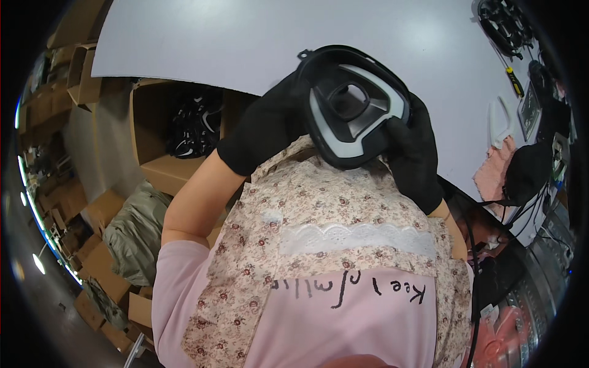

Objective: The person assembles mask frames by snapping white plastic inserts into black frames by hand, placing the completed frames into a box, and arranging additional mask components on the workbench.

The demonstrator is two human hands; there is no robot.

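Between my two hands is a black oval lamp housing, tilted, with light-grey angular trim and a dark round lens in its middle. A small mounting tab sticks out at its upper left corner. My left hand, in a black glove, grips the left side; its fingertips are hidden behind the housing. My right hand, also gloved in black, closes on the lower right edge with the thumb on the front face. The housing is held up close to my floral apron, over the near edge of the white table.
An open cardboard box of black parts stands left, below the table edge. Along the table's right side are more black parts, a yellow-handled screwdriver, a white tool-shaped piece and a pink cloth. Cables hang at right.
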